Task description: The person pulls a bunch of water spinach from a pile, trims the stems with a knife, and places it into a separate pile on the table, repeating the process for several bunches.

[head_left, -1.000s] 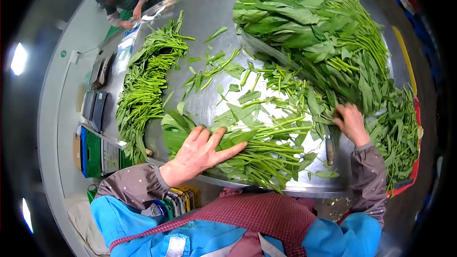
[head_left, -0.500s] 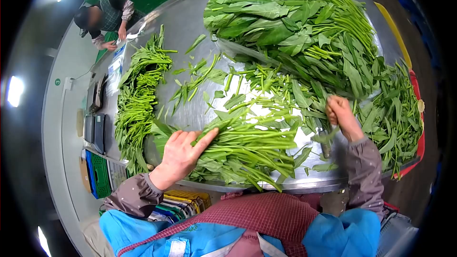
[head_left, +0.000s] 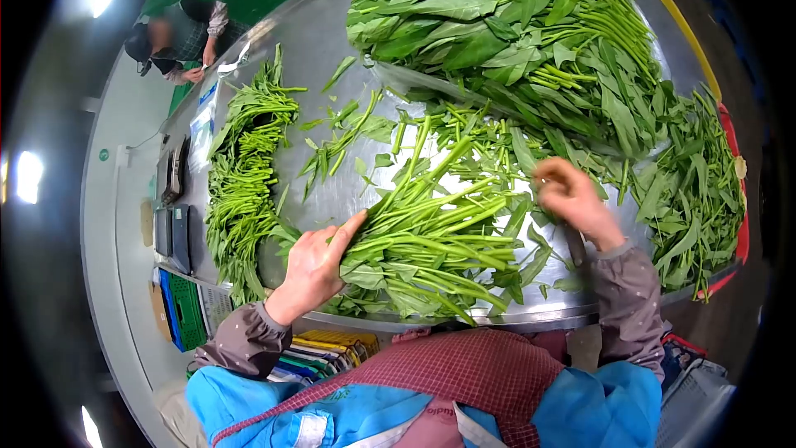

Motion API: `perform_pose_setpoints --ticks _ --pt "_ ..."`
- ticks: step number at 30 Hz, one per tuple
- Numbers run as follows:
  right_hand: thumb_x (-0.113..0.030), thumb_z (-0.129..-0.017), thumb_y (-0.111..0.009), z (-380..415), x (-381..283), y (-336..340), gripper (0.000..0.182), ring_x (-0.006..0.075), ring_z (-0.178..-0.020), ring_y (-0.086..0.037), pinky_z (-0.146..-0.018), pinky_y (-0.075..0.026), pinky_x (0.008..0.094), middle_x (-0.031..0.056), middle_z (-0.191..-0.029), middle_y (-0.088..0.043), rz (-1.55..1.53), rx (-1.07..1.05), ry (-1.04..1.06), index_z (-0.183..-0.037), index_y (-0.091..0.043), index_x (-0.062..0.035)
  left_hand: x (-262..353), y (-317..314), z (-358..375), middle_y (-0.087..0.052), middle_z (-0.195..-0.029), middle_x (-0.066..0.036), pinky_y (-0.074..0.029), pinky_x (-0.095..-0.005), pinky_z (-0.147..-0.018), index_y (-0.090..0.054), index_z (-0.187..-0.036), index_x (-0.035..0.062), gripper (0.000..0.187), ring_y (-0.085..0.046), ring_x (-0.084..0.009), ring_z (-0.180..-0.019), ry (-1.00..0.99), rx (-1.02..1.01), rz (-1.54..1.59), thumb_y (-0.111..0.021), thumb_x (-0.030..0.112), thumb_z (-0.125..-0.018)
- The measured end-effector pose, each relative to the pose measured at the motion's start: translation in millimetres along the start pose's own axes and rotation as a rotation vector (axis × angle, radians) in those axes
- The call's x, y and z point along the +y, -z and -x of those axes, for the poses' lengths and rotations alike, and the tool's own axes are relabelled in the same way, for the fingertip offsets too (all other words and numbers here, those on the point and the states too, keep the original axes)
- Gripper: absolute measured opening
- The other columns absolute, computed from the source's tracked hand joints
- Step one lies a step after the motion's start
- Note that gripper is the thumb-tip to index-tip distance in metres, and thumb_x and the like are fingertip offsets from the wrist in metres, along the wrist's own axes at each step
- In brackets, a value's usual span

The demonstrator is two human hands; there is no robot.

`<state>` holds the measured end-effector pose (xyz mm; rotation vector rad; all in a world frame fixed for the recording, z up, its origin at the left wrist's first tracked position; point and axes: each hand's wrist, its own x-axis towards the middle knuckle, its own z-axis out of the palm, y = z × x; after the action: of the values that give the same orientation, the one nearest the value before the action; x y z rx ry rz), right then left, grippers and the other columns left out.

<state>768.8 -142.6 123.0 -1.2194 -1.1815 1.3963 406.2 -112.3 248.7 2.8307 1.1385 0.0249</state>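
Observation:
My left hand (head_left: pixel 313 270) grips a bunch of water spinach (head_left: pixel 431 236) at its leafy part, the thumb lying along the top. The cut stem ends fan out to the right over the metal table. To the right of those stem ends is my right hand (head_left: pixel 574 199), its fingers loosely curled and smeared by motion, above scattered leaves. A dark handle-like tool (head_left: pixel 574 246) lies by my right wrist, partly hidden. Loose leaves and short stem pieces (head_left: pixel 473 149) are strewn behind the bunch.
A large heap of water spinach (head_left: pixel 497 25) fills the far right of the table (head_left: pixel 327 12). Bundles stand in a row (head_left: pixel 245 182) at the left. More loose leaves (head_left: pixel 692 191) lie by the right edge. A person (head_left: pixel 186 33) works at the far left, near scales (head_left: pixel 172 232).
My right hand has shifted slightly left and its fingers have loosened. The bunch in my left hand has spread, with some stems now pointing up and away.

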Motion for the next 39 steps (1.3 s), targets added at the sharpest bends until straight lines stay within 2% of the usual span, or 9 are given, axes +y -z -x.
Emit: perform_pose_setpoints --ticks 2,4,9,10,19,28,30,35,39 --pt "-0.002 -0.065 -0.059 -3 -29 -27 0.074 0.0167 -0.103 -0.046 -0.078 -0.046 0.0267 0.0117 -0.134 -0.029 0.069 -0.268 -0.101 -0.132 -0.029 -0.0101 5 -1 -5 -0.055 -0.075 -0.01 -0.04 -0.0352 -0.058 -0.039 -0.127 0.0079 0.079 -0.052 -0.0283 -0.065 0.02 -0.024 0.062 -0.06 -0.003 -0.052" --pt "-0.018 -0.07 -0.065 -14 0 -54 0.068 0.0223 -0.114 -0.039 -0.099 -0.028 0.0351 0.0144 -0.132 -0.032 0.006 -0.338 0.084 -0.13 -0.033 -0.0103 9 0 -10 -0.057 -0.078 -0.011 -0.042 -0.0357 -0.061 -0.035 -0.129 0.0098 0.082 -0.055 -0.0299 -0.071 0.037 -0.062 0.171 -0.061 -0.003 -0.052" --pt "-0.022 -0.082 -0.056 -4 12 -47 0.024 0.0072 -0.053 -0.048 -0.048 -0.042 0.0218 -0.0026 -0.064 -0.051 -0.08 -0.187 -0.358 -0.099 -0.05 -0.0073 -6 0 5 -0.059 -0.088 -0.015 -0.045 -0.0384 -0.062 -0.034 -0.129 0.0118 0.082 -0.057 -0.0329 -0.075 0.157 -0.142 0.082 -0.064 -0.001 -0.054" --pt "-0.019 -0.085 -0.051 4 0 -34 0.012 -0.0002 -0.037 -0.028 -0.033 -0.022 0.0156 -0.0097 -0.05 -0.033 -0.467 0.059 -0.283 -0.083 -0.047 -0.0079 -11 -2 10 -0.059 -0.091 -0.016 -0.045 -0.0391 -0.063 -0.034 -0.129 0.0114 0.081 -0.057 -0.034 -0.076 0.182 -0.121 0.068 -0.064 0.0 -0.055" --pt "-0.019 -0.071 -0.064 9 -31 -77 0.044 0.0064 -0.061 -0.051 -0.053 -0.042 0.0202 0.0079 -0.099 -0.06 0.035 -0.407 -0.293 -0.109 -0.053 0.0005 1 -8 4 -0.059 -0.096 -0.018 -0.046 -0.0438 -0.067 -0.021 -0.134 0.0194 0.091 -0.057 -0.0384 -0.078 0.429 -0.247 0.218 -0.069 0.012 -0.056" --pt "-0.023 -0.081 -0.056 6 -16 -54 0.016 0.0039 -0.047 -0.04 -0.043 -0.033 0.0158 -0.0045 -0.06 -0.045 -0.389 0.205 -0.203 -0.077 -0.05 -0.0083 -7 -10 6 -0.052 -0.11 -0.023 -0.042 -0.0406 -0.085 -0.022 -0.133 0.0192 0.09 -0.051 -0.0404 -0.097 0.573 -0.405 0.402 -0.067 0.01 -0.056" --pt "-0.02 -0.085 -0.05 5 -1 -22 0.014 0.0004 -0.044 -0.029 -0.039 -0.027 0.0158 -0.0075 -0.059 -0.034 -0.768 0.128 -0.145 -0.075 -0.046 -0.0103 -12 -16 14 -0.057 -0.101 -0.021 -0.044 -0.043 -0.078 -0.018 -0.134 0.0203 0.093 -0.055 -0.0408 -0.086 0.491 -0.314 0.457 -0.067 0.011 -0.056" --pt "-0.015 -0.077 -0.062 -3 -5 -82 0.047 0.0125 -0.074 -0.058 -0.058 -0.047 0.0242 0.0088 -0.092 -0.06 -0.188 -0.245 -0.224 -0.117 -0.043 -0.0018 -5 -20 9 -0.052 -0.113 -0.019 -0.042 -0.0394 -0.086 -0.019 -0.134 0.019 0.092 -0.052 -0.0389 -0.098 0.457 -0.367 0.586 -0.068 0.011 -0.057" --pt "-0.015 -0.076 -0.062 -15 -19 -117 0.036 0.0139 -0.065 -0.056 -0.055 -0.046 0.0262 0.0086 -0.088 -0.059 -0.037 -0.419 -0.368 -0.108 -0.052 0.0001 1 -21 8 -0.054 -0.111 -0.017 -0.04 -0.0348 -0.089 -0.025 -0.132 0.0117 0.084 -0.053 -0.0312 -0.102 0.493 -0.436 0.663 -0.068 0.01 -0.06"
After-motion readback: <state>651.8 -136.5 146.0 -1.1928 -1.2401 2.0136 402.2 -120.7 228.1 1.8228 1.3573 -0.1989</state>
